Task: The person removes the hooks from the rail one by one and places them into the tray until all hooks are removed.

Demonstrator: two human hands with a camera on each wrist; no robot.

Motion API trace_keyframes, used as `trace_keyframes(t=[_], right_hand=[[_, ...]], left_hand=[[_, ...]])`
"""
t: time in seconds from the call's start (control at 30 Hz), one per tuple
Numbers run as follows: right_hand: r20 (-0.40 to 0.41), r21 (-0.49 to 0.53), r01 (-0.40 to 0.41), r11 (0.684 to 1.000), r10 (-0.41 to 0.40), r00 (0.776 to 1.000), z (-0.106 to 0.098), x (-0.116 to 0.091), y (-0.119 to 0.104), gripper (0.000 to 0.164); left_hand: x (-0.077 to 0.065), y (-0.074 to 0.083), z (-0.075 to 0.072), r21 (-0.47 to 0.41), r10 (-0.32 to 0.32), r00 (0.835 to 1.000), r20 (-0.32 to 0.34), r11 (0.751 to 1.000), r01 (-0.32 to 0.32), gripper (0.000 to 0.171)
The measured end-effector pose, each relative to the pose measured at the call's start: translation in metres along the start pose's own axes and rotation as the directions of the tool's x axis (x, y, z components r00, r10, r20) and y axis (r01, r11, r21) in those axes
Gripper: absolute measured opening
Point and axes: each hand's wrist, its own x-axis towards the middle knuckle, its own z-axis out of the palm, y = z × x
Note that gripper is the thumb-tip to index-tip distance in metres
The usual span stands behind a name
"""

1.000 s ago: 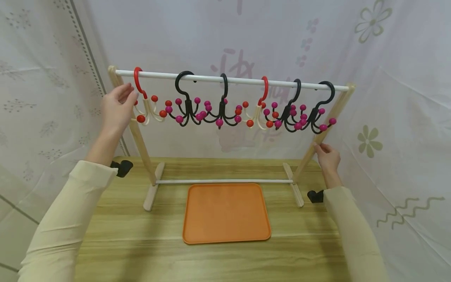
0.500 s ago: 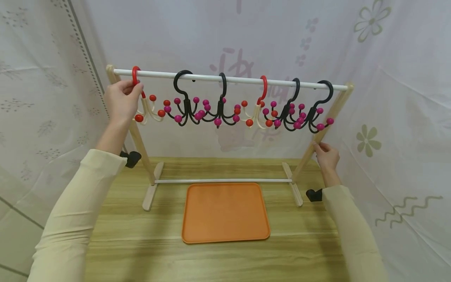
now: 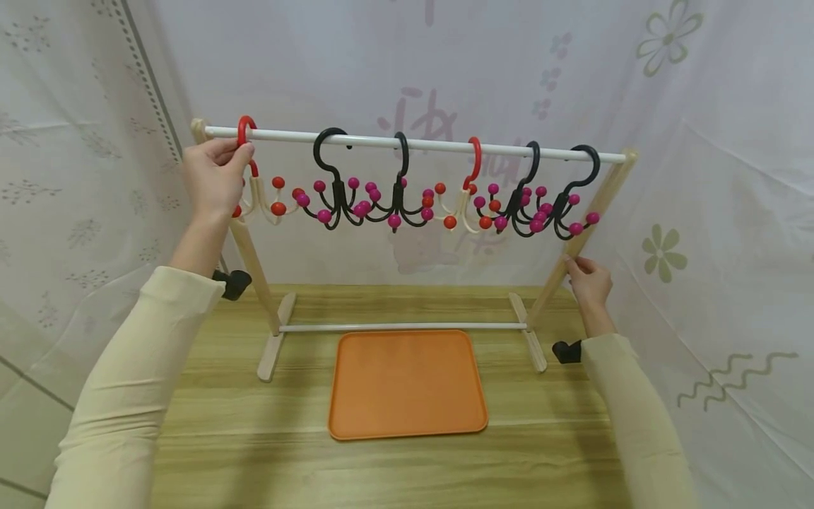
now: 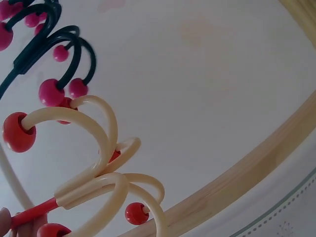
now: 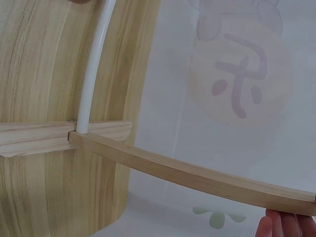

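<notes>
My left hand [image 3: 216, 173] pinches the red hook of a cream claw hanger [image 3: 257, 194] at the left end of the white rod [image 3: 286, 136]. The hook still curves over the rod, its top a little above it. In the left wrist view, the hanger's cream prongs [image 4: 94, 180] end in red balls, and my fingertips grip the red stem [image 4: 37, 212]. My right hand [image 3: 590, 284] holds the rack's right wooden post [image 3: 548, 293] partway up. Its fingertips also show at the post [image 5: 197, 177] in the right wrist view.
Several black claw hangers [image 3: 339, 198] with pink balls and a second red-hooked cream hanger [image 3: 466, 201] hang along the rod. An orange tray [image 3: 407, 385] lies on the wooden table [image 3: 381, 470] before the lower bar [image 3: 407, 327]. White patterned curtains [image 3: 305, 63] surround the table.
My left hand has moved right onto the red hook, gripped it and raised it slightly. The hanger has turned, its red balls shifting. My right hand has stayed on the post.
</notes>
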Motion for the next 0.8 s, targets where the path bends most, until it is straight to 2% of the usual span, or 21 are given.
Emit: trace_keyframes(t=[0.2, 0.33, 0.57, 0.8], right_hand=[[-0.009, -0.008, -0.007, 1.0, 0.007, 1.0, 0.0, 0.0, 0.0, 0.049], [-0.006, -0.013, -0.01, 1.0, 0.009, 1.0, -0.001, 0.0, 0.0, 0.05], [-0.01, -0.008, -0.013, 1.0, 0.013, 1.0, 0.0, 0.001, -0.001, 0.049], [-0.005, -0.015, -0.001, 1.0, 0.001, 1.0, 0.0, 0.003, 0.002, 0.05]], left_hand=[[0.0, 0.013, -0.003, -0.133, 0.048, 0.998, -0.033, 0.99, -0.052, 0.03], [-0.003, 0.02, -0.007, -0.208, 0.048, 0.998, -0.049, 0.977, -0.057, 0.027], [-0.018, 0.02, -0.013, -0.196, 0.028, 0.999, -0.04, 0.98, -0.035, 0.031], [-0.033, -0.002, -0.012, -0.15, 0.02, 0.999, -0.033, 0.988, -0.024, 0.031]])
